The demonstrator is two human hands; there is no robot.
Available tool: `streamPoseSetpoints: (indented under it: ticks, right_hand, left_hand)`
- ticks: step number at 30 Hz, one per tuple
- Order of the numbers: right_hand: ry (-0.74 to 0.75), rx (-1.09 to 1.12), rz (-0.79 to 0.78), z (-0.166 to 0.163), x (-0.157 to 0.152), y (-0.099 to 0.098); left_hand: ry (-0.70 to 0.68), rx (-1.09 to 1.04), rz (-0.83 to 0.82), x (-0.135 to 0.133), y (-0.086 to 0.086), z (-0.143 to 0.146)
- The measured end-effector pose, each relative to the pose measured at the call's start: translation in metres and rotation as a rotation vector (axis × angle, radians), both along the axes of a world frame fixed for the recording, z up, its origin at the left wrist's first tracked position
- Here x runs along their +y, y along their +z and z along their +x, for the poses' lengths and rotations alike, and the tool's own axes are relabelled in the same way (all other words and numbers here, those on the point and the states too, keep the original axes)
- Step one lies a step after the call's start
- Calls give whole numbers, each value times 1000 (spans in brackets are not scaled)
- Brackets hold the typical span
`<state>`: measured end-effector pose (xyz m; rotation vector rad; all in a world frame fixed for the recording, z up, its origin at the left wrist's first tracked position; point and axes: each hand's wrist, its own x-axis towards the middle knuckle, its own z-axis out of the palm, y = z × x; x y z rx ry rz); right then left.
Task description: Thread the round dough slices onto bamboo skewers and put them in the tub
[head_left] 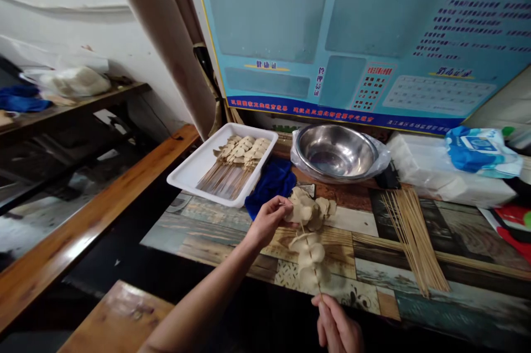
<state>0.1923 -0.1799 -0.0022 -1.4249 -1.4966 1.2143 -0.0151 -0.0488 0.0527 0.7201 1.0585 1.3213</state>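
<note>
My right hand (337,322) is closed on the lower end of a thin wooden skewer (319,286). Several thin, pale beige, roundish food slices (312,253) are threaded along it in folds. Just beyond the skewer's tip, my left hand (269,223) pinches a similar pale slice (295,213) between thumb and fingers. This slice is beside a loose pile of slices (326,208) on the table; its far edge blends into the pile. Whether the skewer tip touches the pinched slice, I cannot tell.
A white tray (186,176) at the back left holds several filled skewers (240,156). Beside it are a blue cloth (271,181) and a steel bowl (337,151) in plastic. Bare skewers (417,242) lie to the right, near a blue-and-white wipes packet (481,151) on the patterned table (199,231).
</note>
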Motion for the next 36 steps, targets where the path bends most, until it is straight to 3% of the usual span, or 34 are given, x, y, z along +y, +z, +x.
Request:
streamPoseSetpoints:
  ticks: [9, 18, 23, 29, 36]
  right_hand:
    - [45, 18, -77, -3, -3, 5]
    - [43, 10, -67, -2, 1, 6]
    - [32, 18, -22, 4, -1, 2]
    - [-25, 39, 82, 11, -1, -6]
    - [-60, 44, 107, 0, 0, -7]
  left_hand:
    - [-39, -96, 5, -5, 3, 1]
    - [-80, 35, 37, -15, 5, 13]
    - [-49, -128, -64, -13, -1, 13]
    - [-124, -307, -196, -13, 1, 13]
    - [-90, -231, -105, -19, -1, 23]
